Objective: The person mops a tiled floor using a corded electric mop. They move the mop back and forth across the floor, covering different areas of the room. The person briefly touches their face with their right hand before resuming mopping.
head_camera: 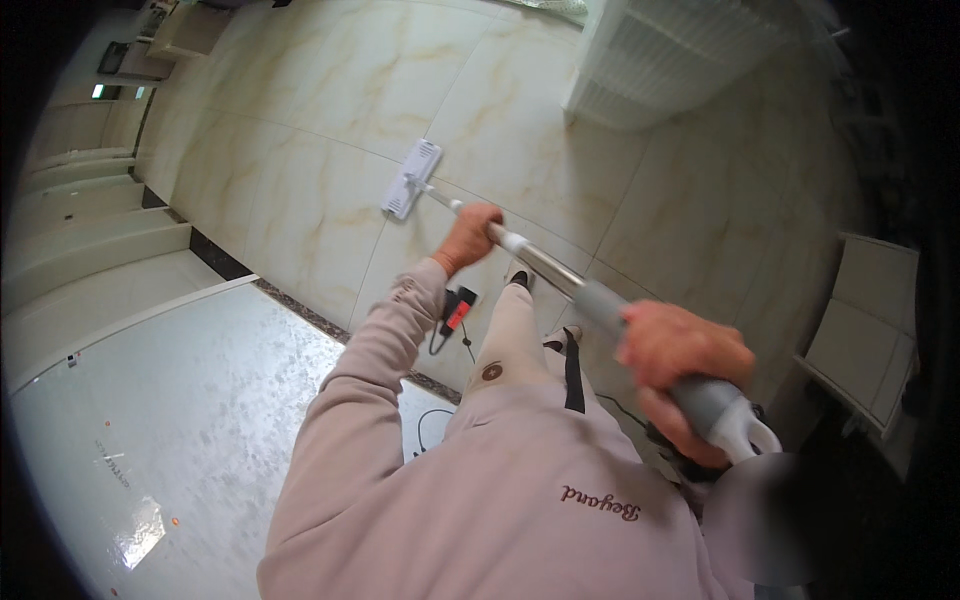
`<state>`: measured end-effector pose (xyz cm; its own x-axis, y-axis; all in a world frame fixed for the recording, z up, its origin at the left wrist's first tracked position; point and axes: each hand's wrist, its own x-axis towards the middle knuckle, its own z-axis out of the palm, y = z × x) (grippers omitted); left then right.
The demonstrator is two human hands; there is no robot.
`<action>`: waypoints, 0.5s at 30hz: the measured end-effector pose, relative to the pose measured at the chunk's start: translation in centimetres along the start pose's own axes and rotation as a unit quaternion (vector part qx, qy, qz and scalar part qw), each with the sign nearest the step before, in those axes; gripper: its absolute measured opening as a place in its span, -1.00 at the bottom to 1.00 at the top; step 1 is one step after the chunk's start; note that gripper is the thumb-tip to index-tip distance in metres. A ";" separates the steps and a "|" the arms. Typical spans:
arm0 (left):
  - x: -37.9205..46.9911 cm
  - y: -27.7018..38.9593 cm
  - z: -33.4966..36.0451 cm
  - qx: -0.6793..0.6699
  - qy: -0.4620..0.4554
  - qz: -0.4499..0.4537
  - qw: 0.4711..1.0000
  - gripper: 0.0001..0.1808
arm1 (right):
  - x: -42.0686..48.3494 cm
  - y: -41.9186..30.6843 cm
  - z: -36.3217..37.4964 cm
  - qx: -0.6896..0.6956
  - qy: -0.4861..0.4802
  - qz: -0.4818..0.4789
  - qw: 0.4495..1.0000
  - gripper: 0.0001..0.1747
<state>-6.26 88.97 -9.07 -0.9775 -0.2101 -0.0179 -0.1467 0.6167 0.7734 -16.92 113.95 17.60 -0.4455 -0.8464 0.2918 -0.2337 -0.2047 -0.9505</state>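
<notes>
A flat mop runs diagonally across the view, its white rectangular head (412, 178) resting on the marbled tile floor (315, 180). My left hand (474, 234) is closed round the metal pole (551, 268) nearer the mop head. Nearer my body, my right hand (684, 367) wraps round the grey grip of the handle (600, 306). The white hanging loop (757, 436) at the handle's end sticks out past it. My feet stand on the floor below the pole, partly hidden by my clothes.
A black device with a red label (458, 311) and a cable lies near my left forearm. A glossy panel (210, 405) with a dark edge is at lower left, white cabinets (97, 262) beyond it. A translucent ribbed object (660, 60) stands upper right, a light folding chair (862, 322) at right.
</notes>
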 end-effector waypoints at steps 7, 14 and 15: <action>-1.7 12.7 9.3 -0.152 -0.063 0.122 0.979 -0.71 | -7.7 -11.0 -7.7 -0.049 -0.019 0.104 0.993 -0.84; -2.0 18.4 10.1 -0.154 -0.082 0.121 0.977 -0.72 | -11.0 -13.0 -11.4 0.009 -0.092 0.042 0.995 -0.83; -1.7 18.3 9.6 -0.138 -0.065 0.115 0.982 -0.75 | -10.5 -12.8 -11.6 0.038 -0.119 0.025 0.992 -0.83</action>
<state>-8.74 107.90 -0.92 -0.9937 0.0208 0.1098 0.1088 0.4042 0.9082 -19.30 131.12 27.95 -0.2365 -0.9466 0.2191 -0.1471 -0.1880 -0.9711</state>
